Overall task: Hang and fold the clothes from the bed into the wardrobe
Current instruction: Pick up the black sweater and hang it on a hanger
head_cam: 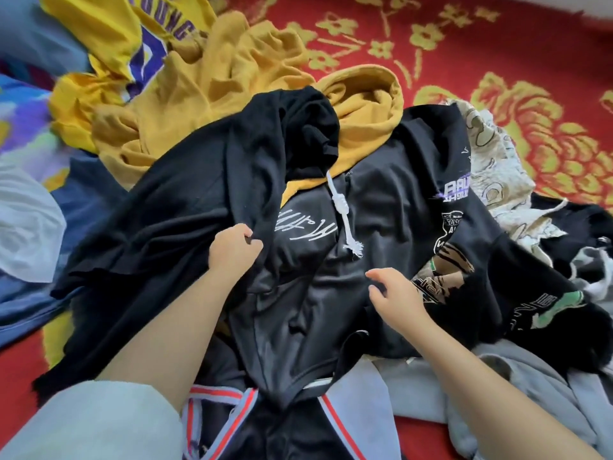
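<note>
Head view, looking down on a heap of clothes on the bed, and the left hand (pixel 234 249) has its grip pinched shut on a fold of a plain black shirt (pixel 172 227), bunching the cloth between thumb and fingers just left of the white signature on the black jersey (pixel 315 287). The right hand (pixel 394 290) hovers just right of that signature, fingers loosely spread and curled, holding nothing, close over the jersey's shiny front. The jersey looks thin, slick and light, so it should slide and slump rather than hold a shape; a good hold would likely be at the shoulders or the neck, not the middle. The black shirt looks soft and limp too, draped across the jersey's left side, and will probably drag whatever lies on it. Behind the jersey sits a mustard hoodie (pixel 232 78), thicker and heavier by the look, its white drawstring (pixel 345 220) trailing down over the jersey. Beyond that, a yellow jersey (pixel 109 34) with purple letters. Right of the black jersey lies a black printed shirt (pixel 481 254); nearer the camera, grey garments (pixel 497 393). Everything rests on a red bedspread (pixel 497 61) with gold flowers, soft and uneven. No wardrobe or hanger is in sight, so the sorting looks barely begun.
</note>
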A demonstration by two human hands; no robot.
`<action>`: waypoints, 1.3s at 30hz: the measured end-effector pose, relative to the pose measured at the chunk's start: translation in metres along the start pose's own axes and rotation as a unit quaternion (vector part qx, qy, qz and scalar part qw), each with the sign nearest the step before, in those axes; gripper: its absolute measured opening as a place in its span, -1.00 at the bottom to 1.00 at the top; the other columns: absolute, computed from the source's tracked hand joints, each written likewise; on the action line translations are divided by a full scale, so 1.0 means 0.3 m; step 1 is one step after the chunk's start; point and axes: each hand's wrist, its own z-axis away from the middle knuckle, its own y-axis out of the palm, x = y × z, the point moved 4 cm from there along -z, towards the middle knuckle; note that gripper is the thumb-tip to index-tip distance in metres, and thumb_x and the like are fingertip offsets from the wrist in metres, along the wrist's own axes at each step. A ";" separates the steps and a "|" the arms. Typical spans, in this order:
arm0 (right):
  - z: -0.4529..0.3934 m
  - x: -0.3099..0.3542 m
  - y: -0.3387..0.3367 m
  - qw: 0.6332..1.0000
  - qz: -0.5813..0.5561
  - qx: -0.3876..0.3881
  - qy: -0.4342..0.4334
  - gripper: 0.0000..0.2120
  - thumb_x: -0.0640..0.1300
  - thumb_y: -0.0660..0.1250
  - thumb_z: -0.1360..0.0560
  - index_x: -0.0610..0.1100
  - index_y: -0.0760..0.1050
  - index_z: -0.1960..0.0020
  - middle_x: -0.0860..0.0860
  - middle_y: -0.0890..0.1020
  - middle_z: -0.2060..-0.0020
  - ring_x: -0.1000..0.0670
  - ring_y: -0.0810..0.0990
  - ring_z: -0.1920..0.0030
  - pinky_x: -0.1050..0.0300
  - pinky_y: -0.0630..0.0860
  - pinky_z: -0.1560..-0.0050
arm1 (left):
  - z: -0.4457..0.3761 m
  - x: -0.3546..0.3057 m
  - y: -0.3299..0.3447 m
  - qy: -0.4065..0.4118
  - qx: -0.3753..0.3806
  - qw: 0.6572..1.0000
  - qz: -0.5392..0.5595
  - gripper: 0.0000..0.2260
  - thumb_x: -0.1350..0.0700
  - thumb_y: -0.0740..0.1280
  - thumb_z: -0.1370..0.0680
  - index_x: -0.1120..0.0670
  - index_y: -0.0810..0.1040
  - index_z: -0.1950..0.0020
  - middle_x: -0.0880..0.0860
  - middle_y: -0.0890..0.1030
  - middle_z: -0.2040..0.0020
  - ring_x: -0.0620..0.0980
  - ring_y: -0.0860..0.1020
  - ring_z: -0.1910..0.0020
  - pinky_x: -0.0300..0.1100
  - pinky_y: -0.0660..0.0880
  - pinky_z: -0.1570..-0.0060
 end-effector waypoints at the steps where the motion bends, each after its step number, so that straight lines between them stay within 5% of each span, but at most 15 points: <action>1: -0.003 -0.001 0.001 1.000 -0.002 0.003 0.005 -0.70 -0.31 0.20 -0.51 -0.27 0.47 -0.23 -0.14 0.54 -0.17 -0.08 0.47 -0.22 0.28 0.25 -0.18 | 0.011 0.001 -0.011 0.002 0.015 0.996 0.088 -0.90 0.28 0.26 -0.47 0.18 0.48 0.25 0.04 0.47 0.32 0.03 0.44 0.26 -0.24 0.27 0.29; 5: 0.001 0.027 0.006 0.998 -0.042 0.013 0.038 -0.74 -0.28 0.20 -0.52 -0.23 0.50 -0.19 -0.10 0.59 -0.08 -0.06 0.53 -0.13 0.27 0.31 -0.13 | 0.120 0.061 -0.075 -0.018 0.225 0.930 0.289 -0.77 0.41 0.21 -0.18 0.14 0.23 0.48 -0.08 0.26 0.58 -0.12 0.20 0.53 -0.23 0.07 0.46; 7: 0.004 0.048 0.015 0.991 -0.114 0.030 0.067 -0.81 -0.21 0.21 -0.54 -0.13 0.51 -0.13 -0.05 0.57 0.02 -0.02 0.53 -0.05 0.24 0.35 -0.09 | 0.200 0.095 -0.099 0.007 0.362 0.922 0.138 -0.72 0.43 0.22 -0.26 0.10 0.29 0.53 -0.09 0.30 0.57 -0.14 0.27 0.55 -0.31 0.15 0.57; 10: 0.029 0.136 0.054 0.942 -0.291 0.104 0.127 -0.79 -0.16 0.11 -0.60 -0.06 0.42 -0.19 -0.06 0.53 0.00 -0.04 0.49 -0.09 0.13 0.45 -0.01 | 0.394 0.161 -0.110 0.059 0.555 0.809 -0.184 -0.76 0.27 0.25 -0.24 0.12 0.18 0.49 -0.09 0.23 0.69 -0.16 0.23 0.65 -0.33 0.12 0.63; 12: 0.031 0.187 0.098 0.893 -0.386 0.138 0.184 -0.68 -0.21 0.02 -0.62 -0.14 0.34 -0.33 -0.10 0.48 -0.04 -0.04 0.45 -0.08 0.16 0.45 0.06 | 0.490 0.217 -0.094 0.058 0.591 0.745 -0.303 -0.72 0.34 0.24 -0.38 0.15 0.21 0.45 -0.05 0.36 0.59 -0.14 0.22 0.60 -0.33 0.10 0.63; 14: 0.038 0.237 0.165 0.846 -0.449 0.150 0.243 -0.64 -0.14 0.05 -0.62 -0.14 0.25 -0.40 -0.13 0.45 -0.14 -0.07 0.44 -0.15 0.06 0.45 -0.09 | 0.558 0.264 -0.107 0.056 0.584 0.723 -0.365 -0.84 0.35 0.20 -0.47 0.29 0.36 0.33 0.19 0.50 0.29 -0.12 0.18 0.49 -0.35 0.12 0.59; 16: 0.047 0.290 0.243 0.817 -0.488 0.158 0.264 -0.49 -0.03 0.13 -0.60 -0.12 0.08 -0.48 -0.16 0.35 -0.34 -0.12 0.38 -0.31 0.00 0.40 -0.18 | 0.608 0.298 -0.131 0.052 0.600 0.723 -0.340 -0.89 0.39 0.19 -0.44 0.47 0.38 0.21 0.23 0.32 0.37 -0.08 0.12 0.47 -0.32 0.10 0.61; 19: 0.030 0.348 0.327 0.812 -0.500 0.111 0.280 -0.30 -0.05 0.28 -0.53 -0.12 -0.05 -0.51 -0.15 0.37 -0.31 -0.12 0.48 -0.22 0.09 0.48 -0.06 | 0.621 0.344 -0.186 0.040 0.581 0.756 -0.300 -0.74 0.42 0.18 -0.42 0.22 0.19 0.41 0.06 0.16 0.43 -0.07 0.11 0.48 -0.31 0.10 0.64; 21: 0.025 0.376 0.356 0.811 -0.488 0.089 0.312 -0.59 -0.09 0.32 -0.51 -0.13 0.31 -0.30 -0.07 0.53 0.11 0.03 0.56 0.29 0.27 0.45 0.36 | 0.618 0.391 -0.211 0.033 0.562 0.775 -0.288 -0.69 0.41 0.19 -0.40 0.13 0.15 0.42 0.06 0.18 0.42 -0.06 0.12 0.47 -0.29 0.06 0.64; 22: 0.026 0.386 0.367 0.811 -0.476 0.091 0.326 -0.83 -0.12 0.32 -0.50 -0.12 0.41 -0.06 -0.01 0.49 0.37 0.09 0.42 0.52 0.32 0.31 0.53 | 0.616 0.414 -0.215 0.027 0.554 0.783 -0.281 -0.69 0.40 0.19 -0.39 0.13 0.14 0.42 0.05 0.18 0.42 -0.05 0.12 0.46 -0.29 0.02 0.61; 24: 0.032 0.408 0.385 0.801 -0.486 0.088 0.339 -0.82 -0.20 0.30 -0.50 -0.10 0.35 0.25 0.03 0.32 0.58 0.12 0.21 0.67 0.37 0.17 0.59 | 0.616 0.457 -0.214 0.009 0.549 0.795 -0.259 -0.70 0.39 0.18 -0.38 0.13 0.14 0.42 0.04 0.17 0.41 -0.03 0.12 0.43 -0.22 0.04 0.50; 28: 0.083 0.441 0.345 0.802 -0.520 0.009 0.296 -0.80 -0.26 0.28 -0.41 -0.12 0.32 0.34 -0.02 0.34 0.38 0.04 0.32 0.39 0.23 0.31 0.39 | 0.615 0.527 -0.220 -0.003 0.498 0.833 -0.239 -0.72 0.36 0.19 -0.41 0.13 0.16 0.41 0.04 0.20 0.42 -0.04 0.16 0.45 -0.23 0.07 0.53; 34: 0.210 0.296 0.139 0.808 -0.553 -0.052 0.198 -0.74 -0.48 0.06 -0.29 -0.16 0.37 0.29 0.04 0.47 0.45 0.04 0.43 0.31 0.21 0.37 0.19 | 0.607 0.574 -0.249 -0.067 0.405 0.910 -0.053 -0.79 0.21 0.24 -0.20 0.09 0.18 0.48 -0.01 0.19 0.47 -0.07 0.14 0.46 -0.27 0.04 0.52; 37: 0.288 0.229 0.130 0.909 -0.386 0.026 0.157 -0.57 -0.58 -0.01 -0.34 -0.12 0.44 0.18 -0.01 0.55 0.29 0.00 0.48 0.08 0.18 0.41 0.11 | 0.607 0.532 -0.186 -0.054 0.408 0.910 -0.050 -0.85 0.28 0.20 -0.50 0.13 0.48 0.25 0.05 0.50 0.24 -0.10 0.37 0.33 -0.39 0.25 0.40; 39: 0.359 0.199 0.170 0.962 -0.219 0.128 0.099 -0.57 -0.51 0.02 -0.30 -0.16 0.49 0.04 -0.03 0.55 0.14 0.02 0.43 -0.03 0.22 0.34 0.04 | 0.588 0.473 -0.164 -0.086 0.334 0.938 0.041 -0.91 0.18 0.19 -0.58 0.09 0.48 0.01 0.10 0.53 0.06 -0.06 0.43 0.25 -0.39 0.30 0.30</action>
